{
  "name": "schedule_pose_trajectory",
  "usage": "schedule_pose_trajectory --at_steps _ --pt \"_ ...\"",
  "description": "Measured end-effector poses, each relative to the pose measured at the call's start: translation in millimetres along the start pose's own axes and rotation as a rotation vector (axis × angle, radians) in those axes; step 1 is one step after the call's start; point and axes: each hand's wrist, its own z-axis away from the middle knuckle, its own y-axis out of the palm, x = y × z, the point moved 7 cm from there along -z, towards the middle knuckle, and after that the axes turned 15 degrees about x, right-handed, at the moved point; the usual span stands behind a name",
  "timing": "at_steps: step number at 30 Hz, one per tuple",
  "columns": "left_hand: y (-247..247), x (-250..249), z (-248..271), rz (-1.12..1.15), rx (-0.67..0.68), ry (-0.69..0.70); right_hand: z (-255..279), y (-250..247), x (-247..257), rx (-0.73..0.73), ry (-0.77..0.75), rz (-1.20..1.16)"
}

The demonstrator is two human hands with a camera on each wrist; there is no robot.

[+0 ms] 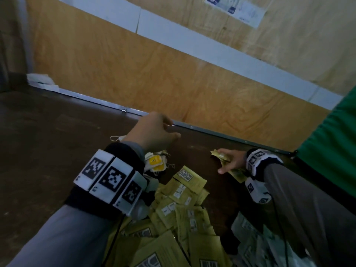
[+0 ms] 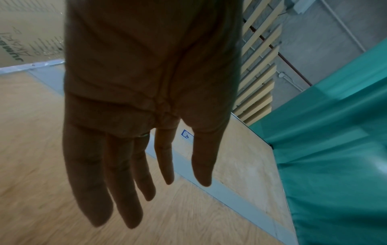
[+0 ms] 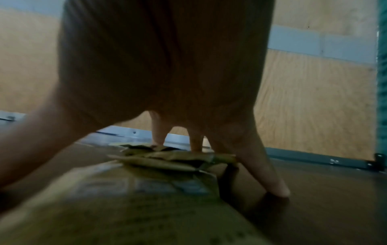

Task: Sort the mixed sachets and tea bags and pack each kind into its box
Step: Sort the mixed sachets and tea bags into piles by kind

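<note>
Yellow-olive paper is what most of the heap is made of: a loose pile of yellow sachets [image 1: 179, 214] spreads across the dark brown table [image 1: 48, 151] in front of us, with a smaller drift of pale grey-green sachets [image 1: 256, 239] at its right edge. Just beyond the pile, close under our left wrist, lie the tea bags [image 1: 156, 162], white with yellow tags and trailing strings. We see no box in any view, so where the packing will end up we cannot say.

Our right hand [image 1: 229, 160] is closed around a small stack of yellow sachets [image 3: 171, 157], fingers on top and the stack's lower edge down on the table. We judge the stack is held that way so that its edges can be squared against the table while one kind is gathered before boxing. Our left hand [image 1: 154, 132] hangs above the table beyond the tea bags; from the wrist view its fingers [image 2: 123, 190] are straight and relaxed, gripping nothing, probably free for the next pick.

Each sachet carries a dark printed block and small white label panels, but nothing there is sharp enough to read. On the plywood wall [image 1: 134, 64] a white sticker [image 1: 235, 8] shows a blue logo, its text illegible. A green curtain [image 1: 331, 141] hangs at the right.
</note>
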Motion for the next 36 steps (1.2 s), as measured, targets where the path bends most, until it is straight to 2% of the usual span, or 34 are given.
schedule_pose_trajectory --at_steps 3,5,9,13,16,19,22,24,26,27,31,36 --pt "1 -2 2 0.012 0.0 0.001 11 19 -4 0.115 -0.014 0.128" --pt "2 -3 3 0.017 0.0 0.0 17 28 -4 0.13 -0.063 0.124" --pt "5 -15 6 0.024 0.005 0.034 36 28 -4 -0.039 -0.102 0.09" --pt "7 -25 11 -0.004 0.015 0.065 45 36 3 -0.266 -0.033 0.166" --pt "6 -29 13 0.018 0.022 0.074 57 36 5 -0.315 -0.006 0.158" --pt "10 -33 15 0.017 0.044 0.062 77 29 0 -0.346 -0.001 0.065" --pt "21 -45 19 -0.024 0.099 0.055 105 14 6 -0.482 -0.129 -0.164" --pt "30 -53 22 -0.033 0.163 0.028 125 16 22 -0.456 -0.333 -0.53" --pt "38 -57 24 -0.015 0.226 -0.018 145 32 51 -0.297 -0.539 -0.898" --pt "40 -57 25 0.009 0.243 -0.042 154 41 65 -0.224 -0.606 -1.005" --pt "44 -61 37 0.137 0.303 -0.077 177 61 97 -0.169 -0.651 -1.102" --pt "47 -59 44 0.037 0.339 -0.071 171 74 108 -0.187 -0.487 -0.878"
